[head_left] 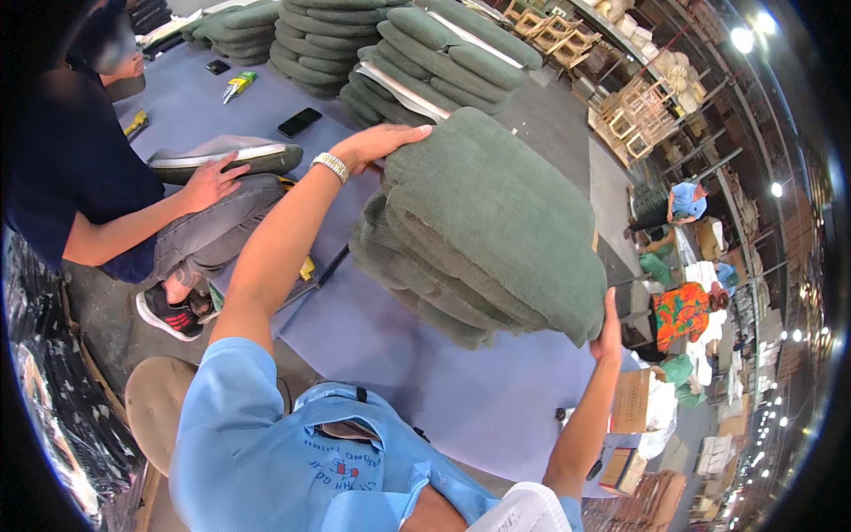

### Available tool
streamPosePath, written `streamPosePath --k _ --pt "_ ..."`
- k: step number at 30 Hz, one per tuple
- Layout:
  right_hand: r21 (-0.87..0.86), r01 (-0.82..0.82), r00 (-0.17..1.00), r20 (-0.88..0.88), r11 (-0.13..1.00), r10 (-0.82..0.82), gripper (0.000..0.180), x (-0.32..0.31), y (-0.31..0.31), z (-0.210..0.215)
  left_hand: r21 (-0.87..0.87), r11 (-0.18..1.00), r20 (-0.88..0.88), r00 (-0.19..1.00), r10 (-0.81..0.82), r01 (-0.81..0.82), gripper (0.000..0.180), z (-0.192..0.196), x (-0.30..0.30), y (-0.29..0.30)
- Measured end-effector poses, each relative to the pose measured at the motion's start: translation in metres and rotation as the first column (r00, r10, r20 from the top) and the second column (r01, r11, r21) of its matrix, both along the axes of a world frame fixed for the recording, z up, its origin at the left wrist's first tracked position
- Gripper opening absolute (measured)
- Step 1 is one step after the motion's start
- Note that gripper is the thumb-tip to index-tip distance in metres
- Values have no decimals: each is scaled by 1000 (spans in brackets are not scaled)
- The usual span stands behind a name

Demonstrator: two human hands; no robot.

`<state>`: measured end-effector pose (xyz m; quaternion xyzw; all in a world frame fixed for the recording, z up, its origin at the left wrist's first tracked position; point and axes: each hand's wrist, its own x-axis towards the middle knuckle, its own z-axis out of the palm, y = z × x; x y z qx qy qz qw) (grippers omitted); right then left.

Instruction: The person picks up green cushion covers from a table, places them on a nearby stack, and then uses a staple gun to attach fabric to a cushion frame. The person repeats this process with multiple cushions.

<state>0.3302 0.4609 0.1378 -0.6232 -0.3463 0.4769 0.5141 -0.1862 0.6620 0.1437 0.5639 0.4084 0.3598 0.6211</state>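
In front of me is a stack of dark green fabric cushions [496, 213], several layers deep and slightly tilted. My left hand [377, 146] grips its far left corner, the thumb lying along the top edge. At the near right corner my right hand [607, 330] presses against the side of the stack, fingers pointing up. The stack sits between both hands over a blue-grey covered table [425, 390]. Whether its underside touches the table is hidden.
More green cushion piles [434, 66] stand at the table's far side, near a black phone [300, 122] and a green-yellow packet [238, 86]. At left a seated co-worker [97, 177] rests a hand on a cushion [257, 160]. Cardboard boxes [629, 401] stand at right.
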Motion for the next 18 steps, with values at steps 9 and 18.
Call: streamPosePath --k 9,18 --pt "234 240 970 -96 942 -223 66 -42 10 34 73 997 436 899 -47 17 79 -1 18 -10" --pt "867 -94 659 423 490 -622 55 14 21 336 550 829 554 701 -449 97 81 103 12 -123"
